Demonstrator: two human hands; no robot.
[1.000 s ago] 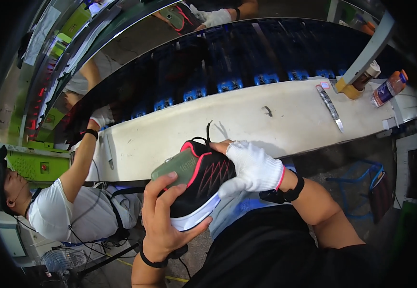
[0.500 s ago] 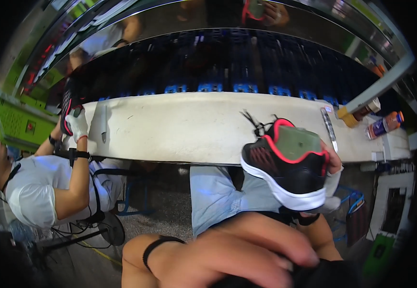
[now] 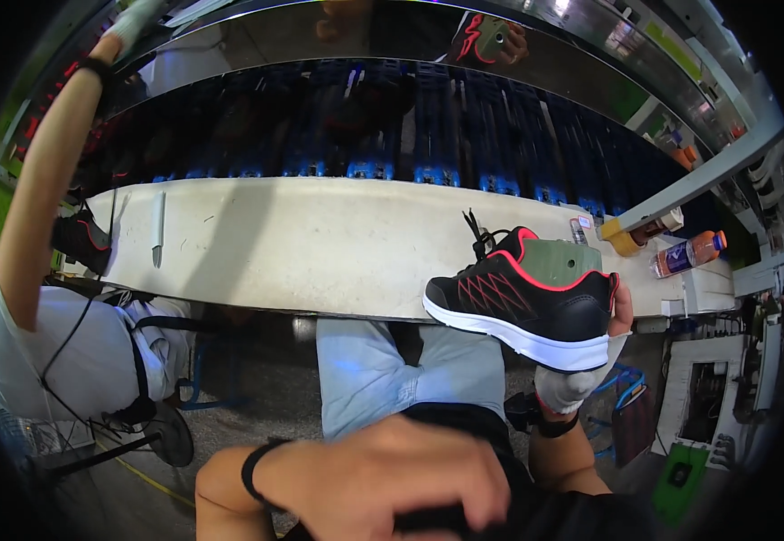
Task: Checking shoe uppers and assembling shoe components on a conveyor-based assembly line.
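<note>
A black sneaker [image 3: 522, 302] with red trim and a white sole is held over the right front part of the bench, toe to the left. Its laces stand up loose, and a green shoe last [image 3: 554, 264] fills the opening. My right hand [image 3: 577, 370], in a pale glove with bare fingertips, grips the shoe at the heel; part of it is hidden behind the shoe. Close in front of my body, my left hand [image 3: 392, 482] is bare, blurred and loosely curled. A gap shows between its fingers, and nothing is visible in it.
A silver knife-like blade [image 3: 158, 230] lies on the white bench [image 3: 320, 243]. Blue-ended conveyor slats [image 3: 437, 171] run behind it. Bottles, including an orange one [image 3: 689, 254], lie right beside a metal post [image 3: 698, 176]. A co-worker's arm [image 3: 45, 189] reaches up at left, above another dark shoe [image 3: 85, 239].
The sneaker has swung left and become more level in my right hand. My left hand's fingers have curled in and moved left. The co-worker's arm has gone up, away from the other shoe.
</note>
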